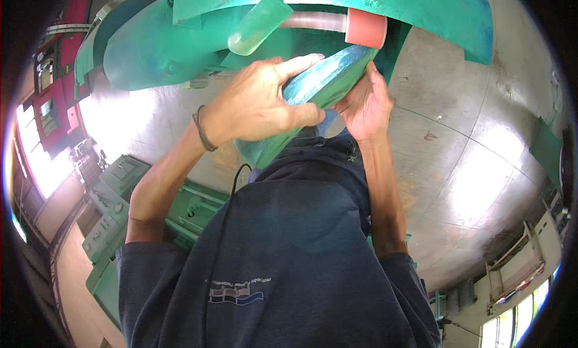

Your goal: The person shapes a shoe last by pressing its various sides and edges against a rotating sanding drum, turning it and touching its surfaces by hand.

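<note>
Left hand (pixel 256 104), right hand (pixel 364 104) grip teal curved part (pixel 325 80).

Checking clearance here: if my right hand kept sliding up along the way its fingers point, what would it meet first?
Probably the pink roller end just above the right hand, which holds the teal slab; depth is unclear.

Just above the grip, a pink roller (pixel 365 27) capped a pale shaft (pixel 313 21) under a green guard (pixel 421 11). A translucent green handle (pixel 259 26) slanted down beside it. Left of the grip bulged a rounded green housing (pixel 150 53). Well below and left stood pale green machines (pixel 114 197). A shiny grey floor (pixel 469 143) spread right of the grip, with windows (pixel 518 312) far beyond.
</note>
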A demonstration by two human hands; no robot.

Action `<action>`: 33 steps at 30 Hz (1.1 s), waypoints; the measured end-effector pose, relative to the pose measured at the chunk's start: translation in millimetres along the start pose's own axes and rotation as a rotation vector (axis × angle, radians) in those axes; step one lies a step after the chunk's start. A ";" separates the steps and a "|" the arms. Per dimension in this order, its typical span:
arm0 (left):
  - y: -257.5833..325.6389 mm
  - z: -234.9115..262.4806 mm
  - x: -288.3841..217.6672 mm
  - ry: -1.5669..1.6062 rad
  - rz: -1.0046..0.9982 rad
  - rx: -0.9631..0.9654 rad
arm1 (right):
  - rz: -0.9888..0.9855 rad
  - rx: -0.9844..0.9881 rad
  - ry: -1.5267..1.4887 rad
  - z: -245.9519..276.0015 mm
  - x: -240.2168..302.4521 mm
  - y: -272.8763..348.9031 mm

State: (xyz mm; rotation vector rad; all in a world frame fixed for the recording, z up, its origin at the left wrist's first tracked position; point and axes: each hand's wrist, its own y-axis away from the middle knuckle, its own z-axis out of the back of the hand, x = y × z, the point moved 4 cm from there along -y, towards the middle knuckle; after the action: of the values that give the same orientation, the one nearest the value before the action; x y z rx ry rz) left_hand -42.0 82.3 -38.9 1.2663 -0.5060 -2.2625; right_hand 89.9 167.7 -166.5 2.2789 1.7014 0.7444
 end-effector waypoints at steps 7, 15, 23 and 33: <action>13.5 0.5 -5.0 0.055 0.038 0.011 | 0.005 0.071 -0.053 -12.9 1.7 11.9; 19.7 10.2 -18.4 0.042 0.045 0.018 | -0.036 0.091 -0.066 -17.8 -4.0 12.0; -26.1 -4.2 -0.6 0.076 0.212 0.099 | -0.003 0.071 -0.078 10.7 3.3 -10.6; 17.6 13.8 -21.9 -0.083 0.110 0.021 | -0.012 0.089 -0.147 -14.1 -6.3 9.9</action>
State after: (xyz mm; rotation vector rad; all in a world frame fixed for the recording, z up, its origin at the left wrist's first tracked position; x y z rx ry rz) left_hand -39.9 81.9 -7.6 1.1291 -0.6155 -2.2298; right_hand 89.8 156.7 -151.8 2.3161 1.7106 0.4947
